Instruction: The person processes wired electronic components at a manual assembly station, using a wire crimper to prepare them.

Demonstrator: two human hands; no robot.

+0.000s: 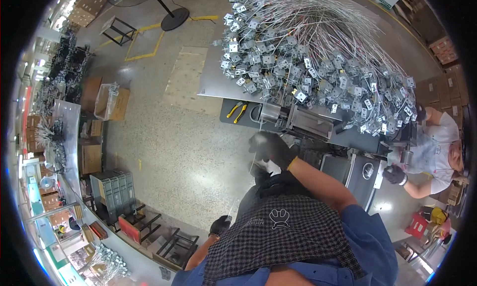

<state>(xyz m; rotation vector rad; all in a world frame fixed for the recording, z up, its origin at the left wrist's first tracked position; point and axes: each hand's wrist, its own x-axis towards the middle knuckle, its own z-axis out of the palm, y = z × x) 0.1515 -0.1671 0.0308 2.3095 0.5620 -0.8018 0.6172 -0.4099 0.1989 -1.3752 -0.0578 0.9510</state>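
Note:
My right hand, in a dark glove, is in front of the bench edge, just below a metal cylinder. Its fingers are curled at a thin pale wire, though motion blurs them. Lower down, beside my apron, my left hand, also gloved, is closed on what looks like the same wire, which shows faintly above it. The wire's full course cannot be made out. Yellow-and-black pliers lie on the dark mat left of the cylinder. A metal fixture sits to the cylinder's right.
A large heap of small metal box-shaped parts with long thin wires covers the bench ahead. At the right, a co-worker's gloved hand is beside another metal cylinder. A grey drawer cabinet and metal stools stand on the left.

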